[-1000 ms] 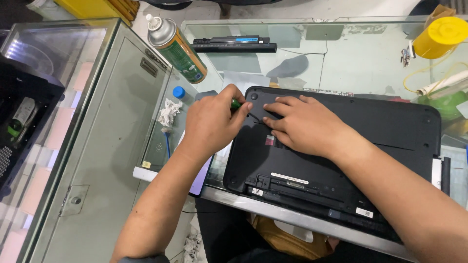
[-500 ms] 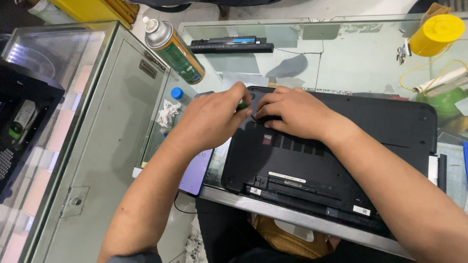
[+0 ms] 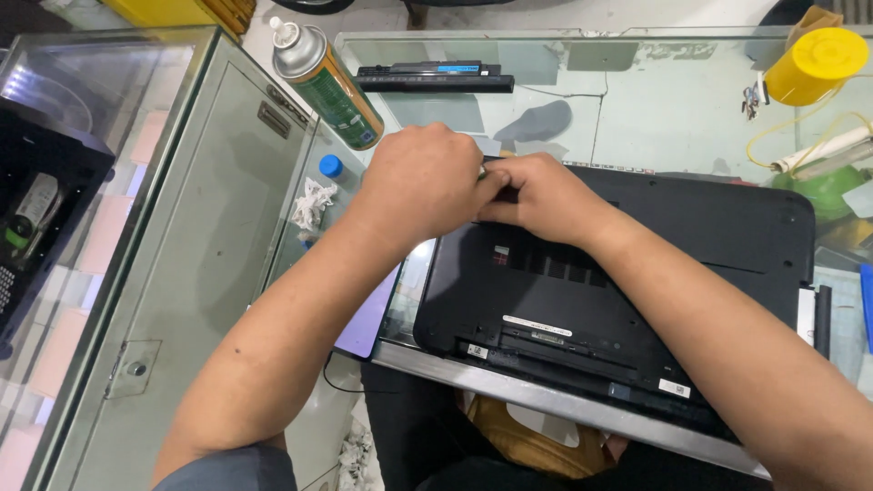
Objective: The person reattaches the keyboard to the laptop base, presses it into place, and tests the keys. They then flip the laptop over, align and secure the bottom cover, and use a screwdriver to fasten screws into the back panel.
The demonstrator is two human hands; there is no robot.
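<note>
Laptop point(image 3: 637, 300) is lying upside down on the glass worktop point(image 3: 655, 109), its near edge hanging a bit over the metal rim, and both our hands are bunched together at its far left corner. Left hand point(image 3: 423, 177) is curled into a closed grip around something thin. Only a small pale tip pokes out between the knuckles, so we can't say for sure what tool it is. Right hand point(image 3: 541, 195) is pressed right up against it, fingers folded down on the black base, and whether it's pinching anything or just bracing we honestly can't tell. If this is a screw or clip spot, we'd say keep the tool straight up and down, push down firmly before turning, and let the right hand hold the case steady so it doesn't skate on the glass. Worth watching that overhang too, since leaning hard on the far corner could rock the whole thing. Further out, a green spray can point(image 3: 327, 86) lies tilted just left of the hands, a small blue cap point(image 3: 331, 166) and crumpled white scrap point(image 3: 312, 202) sit nearby, a long black battery pack point(image 3: 435, 77) rests at the far edge, and a yellow tub point(image 3: 814, 65) stands at far right.
</note>
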